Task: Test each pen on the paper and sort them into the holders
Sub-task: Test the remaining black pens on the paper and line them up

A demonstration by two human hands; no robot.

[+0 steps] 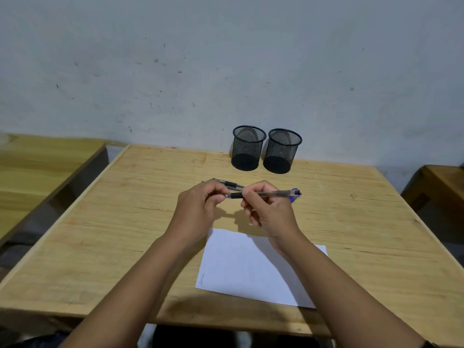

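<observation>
Pen (pixel 266 194): my right hand (pixel 270 209) pinching barrel, left hand (pixel 200 207) pinching cap end. Pull cap straight; steady barrel.

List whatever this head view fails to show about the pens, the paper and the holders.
- Pen tip: the held pen has its writing end covered by the left hand, so capped or bare is unclear.
- Pens on the table: both hands, including the right hand, hide most of them; no count possible.
- Paper: the small writing at its near left corner is too small to read; the forearms cover part of the sheet.
- Mesh holders: look empty, though the bottoms are dark.
</observation>
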